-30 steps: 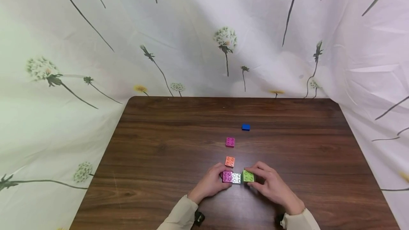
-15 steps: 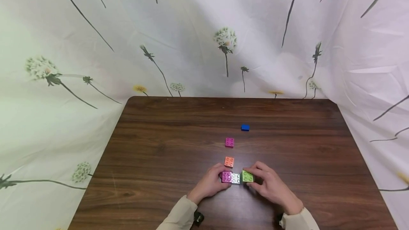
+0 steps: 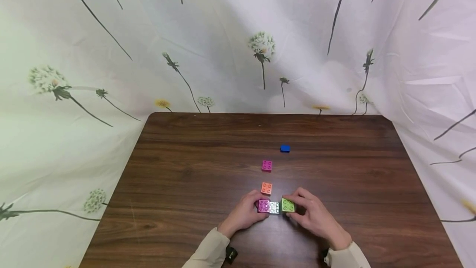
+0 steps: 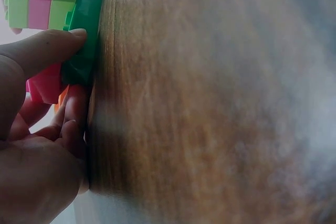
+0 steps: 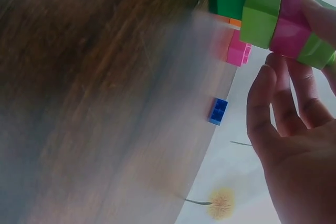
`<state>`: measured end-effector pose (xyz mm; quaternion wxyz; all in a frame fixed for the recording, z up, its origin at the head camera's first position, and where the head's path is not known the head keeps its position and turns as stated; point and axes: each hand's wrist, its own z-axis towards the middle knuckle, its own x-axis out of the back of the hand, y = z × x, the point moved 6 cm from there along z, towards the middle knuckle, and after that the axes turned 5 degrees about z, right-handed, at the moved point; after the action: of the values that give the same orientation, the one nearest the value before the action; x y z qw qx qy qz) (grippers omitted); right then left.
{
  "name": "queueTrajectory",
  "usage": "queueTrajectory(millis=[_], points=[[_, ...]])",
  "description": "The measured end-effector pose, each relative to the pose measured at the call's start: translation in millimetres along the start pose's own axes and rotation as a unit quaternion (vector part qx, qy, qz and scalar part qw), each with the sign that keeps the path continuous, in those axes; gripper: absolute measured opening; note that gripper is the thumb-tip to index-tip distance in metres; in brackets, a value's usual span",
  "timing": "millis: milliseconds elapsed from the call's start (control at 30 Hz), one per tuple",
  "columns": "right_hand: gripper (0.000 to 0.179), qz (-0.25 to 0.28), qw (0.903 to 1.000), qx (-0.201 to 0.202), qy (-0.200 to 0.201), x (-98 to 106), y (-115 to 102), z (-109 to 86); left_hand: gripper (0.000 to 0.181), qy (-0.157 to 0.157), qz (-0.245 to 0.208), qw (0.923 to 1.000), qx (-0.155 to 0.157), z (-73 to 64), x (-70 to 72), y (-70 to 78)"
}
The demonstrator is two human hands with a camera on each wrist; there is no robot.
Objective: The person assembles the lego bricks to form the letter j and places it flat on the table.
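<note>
My left hand (image 3: 245,212) pinches a green building brick (image 4: 84,51) low at the tabletop, its thumb flat along the brick's side. A magenta brick (image 3: 263,206) sits on the left half of that green brick; its bare right half shines pale with glare in the head view. My right hand (image 3: 315,216) grips a stack of three bricks between thumb and fingers: lime (image 5: 261,13), magenta (image 5: 290,22), lime (image 5: 316,51). The stack is held just right of the green brick, its lower lime end overlapping the studs in the left wrist view.
Beyond the hands, an orange brick (image 3: 266,188), another magenta brick (image 3: 267,166) and a small blue brick (image 3: 284,148) lie in a loose line on the dark wooden table (image 3: 186,168). A white cloth (image 3: 223,53) with dandelion prints surrounds the table's back and sides.
</note>
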<state>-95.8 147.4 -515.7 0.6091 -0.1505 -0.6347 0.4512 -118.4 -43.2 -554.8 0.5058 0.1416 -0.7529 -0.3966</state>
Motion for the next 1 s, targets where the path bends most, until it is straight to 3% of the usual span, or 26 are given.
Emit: queueTrajectory(millis=[500,1000], points=[[0.044,0.088,0.9947,-0.054,-0.008,-9,15,-3.0,0.036,0.000,0.006,1.0000,0.002,-1.2,-1.4,-2.6],[0.043,0.083,0.9922,-0.094,0.003,-14,18,-2.6,0.036,-0.002,0.005,0.9999,0.012,-0.6,-0.7,-2.7]])
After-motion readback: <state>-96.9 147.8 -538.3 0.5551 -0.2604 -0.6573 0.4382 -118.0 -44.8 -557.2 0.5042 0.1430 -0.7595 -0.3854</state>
